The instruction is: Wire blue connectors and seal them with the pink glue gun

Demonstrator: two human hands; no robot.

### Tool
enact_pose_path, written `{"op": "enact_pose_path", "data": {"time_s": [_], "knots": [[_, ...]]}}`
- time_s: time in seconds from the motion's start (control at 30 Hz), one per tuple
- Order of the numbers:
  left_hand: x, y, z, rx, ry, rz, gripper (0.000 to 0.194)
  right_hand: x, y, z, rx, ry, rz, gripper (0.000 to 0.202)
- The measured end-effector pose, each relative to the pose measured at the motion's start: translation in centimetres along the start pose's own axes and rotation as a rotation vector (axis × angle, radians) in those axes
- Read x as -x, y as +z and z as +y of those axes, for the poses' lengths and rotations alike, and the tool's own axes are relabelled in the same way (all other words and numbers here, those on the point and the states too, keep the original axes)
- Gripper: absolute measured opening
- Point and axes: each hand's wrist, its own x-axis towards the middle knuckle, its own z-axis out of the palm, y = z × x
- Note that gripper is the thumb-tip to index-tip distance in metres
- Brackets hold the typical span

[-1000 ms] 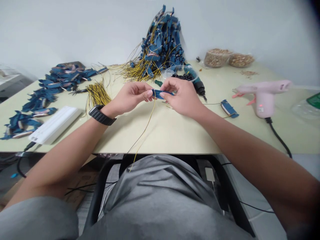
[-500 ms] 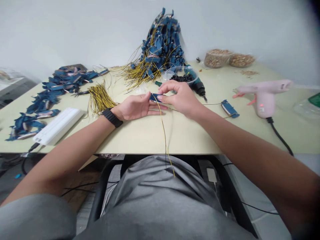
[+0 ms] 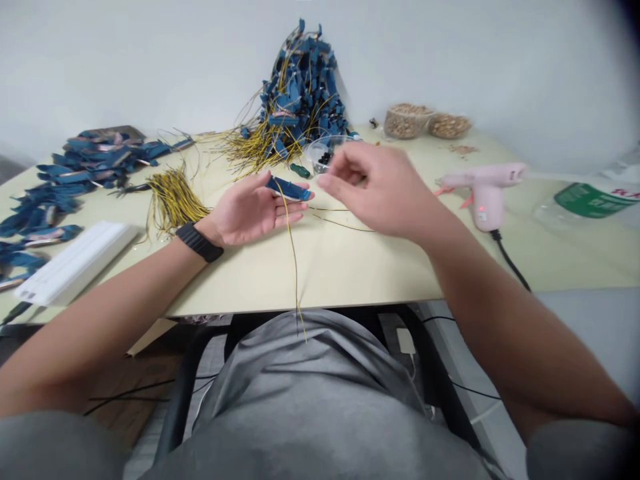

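My left hand (image 3: 253, 208), palm up with fingers stretched out, holds a small blue-wrapped block (image 3: 290, 189) against its fingers near the thumb. A thin yellow and black wire pair (image 3: 293, 247) hangs from the block over the table's front edge. To the right, my right hand (image 3: 373, 187) is apart from the block. Its fingers are loosely curled, with a gap between thumb and forefinger and nothing visible in it. Behind that hand, partly hidden, stands a clear tub (image 3: 320, 155) with small black pieces. Loose thin wires (image 3: 340, 220) lie between the hands.
A tall heap of wired blue blocks (image 3: 305, 87) stands at the back, with more blue blocks (image 3: 95, 160) at left. Cut yellow wires (image 3: 175, 197), a white power strip-like box (image 3: 75, 263), a pink glue gun (image 3: 487, 190), a bottle (image 3: 590, 200) and bagged pellets (image 3: 407, 121) lie around.
My right hand has let go of the blue block and moved right, toward the tub. The block stays in my left hand, now more exposed. The view has shifted right.
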Motion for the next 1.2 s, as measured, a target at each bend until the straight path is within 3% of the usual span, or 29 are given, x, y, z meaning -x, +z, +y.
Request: {"op": "enact_pose_path", "data": {"time_s": [0.07,0.13,0.2,0.27,0.33,0.4,0.53,0.63,0.9,1.1,1.17,1.2], "knots": [[0.1,0.4,0.2,0.009,0.003,0.021,0.060,3.8,-2.6,0.1,0.176,0.048,0.084,0.049],[0.1,0.8,0.3,0.024,0.018,0.042,0.063,8.0,-5.1,1.2,0.291,0.124,0.149,0.042],[0.1,1.0,0.3,0.019,0.019,0.060,0.066,11.7,-7.6,3.3,0.429,0.297,0.214,0.031],[0.0,1.1,0.2,-0.003,0.008,0.067,0.072,14.1,-9.9,6.0,0.588,0.402,0.384,0.042],[0.1,1.0,0.1,-0.014,-0.010,0.062,0.075,14.9,-11.8,8.4,0.646,0.507,0.445,0.044],[0.1,1.0,0.0,-0.008,-0.025,0.061,0.072,14.6,-13.0,10.3,0.631,0.597,0.497,0.045],[0.2,1.1,-0.2,-0.002,-0.042,0.072,0.067,12.5,-14.0,11.9,0.526,0.703,0.298,0.044],[0.1,0.9,-0.3,-0.010,-0.045,0.034,0.068,11.0,-14.0,12.3,0.478,0.756,0.238,0.040],[0.0,-0.6,-0.7,-0.139,-0.010,-0.068,0.067,8.7,-13.9,13.7,0.384,0.846,0.298,0.040],[0.2,-1.2,-0.7,-0.179,0.004,-0.158,0.069,6.8,-13.4,11.5,0.289,0.829,0.447,0.043],[0.1,-1.3,-0.8,-0.166,0.005,-0.164,0.072,5.8,-12.6,9.7,0.232,0.846,0.443,0.030],[0.1,-1.3,-0.8,-0.156,0.001,-0.158,0.074,5.2,-12.0,8.7,0.196,0.767,0.436,0.022]]}}
